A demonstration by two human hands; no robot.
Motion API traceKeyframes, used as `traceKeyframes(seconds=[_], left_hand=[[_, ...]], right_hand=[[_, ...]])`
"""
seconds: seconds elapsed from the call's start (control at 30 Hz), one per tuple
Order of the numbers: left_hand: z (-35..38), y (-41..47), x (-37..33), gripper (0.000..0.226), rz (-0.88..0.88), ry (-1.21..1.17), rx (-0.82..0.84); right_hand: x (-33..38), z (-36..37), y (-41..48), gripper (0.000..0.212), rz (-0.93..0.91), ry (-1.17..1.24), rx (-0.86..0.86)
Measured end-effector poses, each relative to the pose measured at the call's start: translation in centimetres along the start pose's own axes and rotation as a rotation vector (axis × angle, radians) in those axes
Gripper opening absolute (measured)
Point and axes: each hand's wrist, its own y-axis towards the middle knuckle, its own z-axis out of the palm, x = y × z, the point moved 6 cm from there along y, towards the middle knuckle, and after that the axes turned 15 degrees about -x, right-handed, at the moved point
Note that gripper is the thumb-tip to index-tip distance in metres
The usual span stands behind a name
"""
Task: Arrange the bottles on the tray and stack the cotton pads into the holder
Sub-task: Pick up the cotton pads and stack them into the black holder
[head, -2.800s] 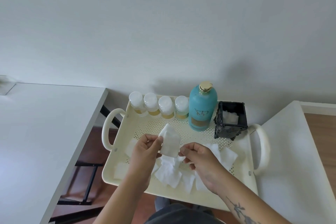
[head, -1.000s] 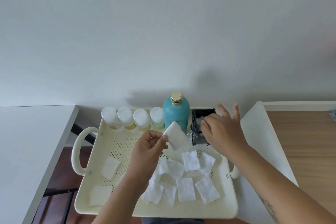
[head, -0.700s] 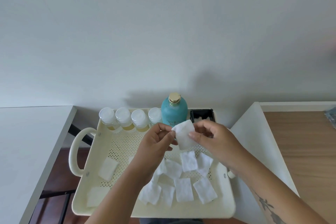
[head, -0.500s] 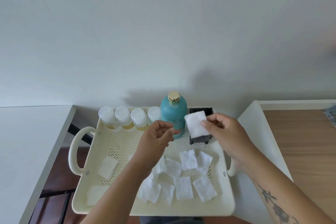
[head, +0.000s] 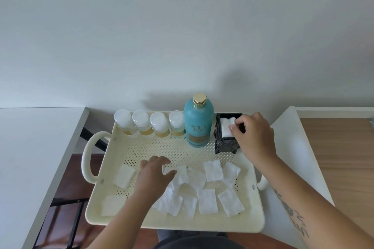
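The cream tray [head: 255, 170] carries the teal bottle [head: 198, 125] and four small bottles [head: 150, 125] upright along its far edge, with loose cotton pads [head: 207, 200] spread near. The right hand [head: 255, 137] pinches a pad [head: 227, 127] into the black holder [head: 226, 143]; a hard push could tip it against the bottle. The left hand [head: 154, 174] rests fingers-down on the pile and may lift several pads together.

Cream perforated tray [head: 121, 147] carries bottles [head: 159, 125], black holder [head: 226, 143], scattered cotton pads [head: 212, 171].
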Motion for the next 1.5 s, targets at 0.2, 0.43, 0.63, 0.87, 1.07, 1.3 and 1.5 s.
traceKeyframes(seconds=[0.2,0.43,0.63,0.87,1.07,1.3,1.5], left_hand=[[1.3,-0.7,-0.1,0.045,0.072,0.104,0.043],[1.8,-0.5,-0.3,0.025,0.105,0.173,0.021],[1.0,-0.4,-0.8,0.008,0.086,0.050,-0.034],[-2.1,-0.3,-2.1,0.013,-0.079,-0.442,-0.049],[-3.1,0.2,-5.6,0.014,-0.103,-0.709,0.124],[-3.0,0.4,-7.8,0.008,-0.037,-0.712,0.172],[-2.4,1.2,-4.7,0.012,-0.073,-0.482,0.039]], right_hand=[[1.2,-1.5,-1.4,0.009,-0.271,0.003,-0.157],[0.6,1.2,-2.8,0.056,-0.400,-0.245,0.118],[0.7,1.7,-2.2,0.072,-0.354,-0.251,0.179],[2.2,-2.7,-3.1,0.020,-0.306,0.058,-0.187],[4.2,-0.4,-6.4,0.030,-0.036,0.443,0.237],[3.1,1.2,-6.7,0.021,0.185,0.618,0.406],[2.3,-0.1,-4.3,0.020,0.111,0.552,0.288]])
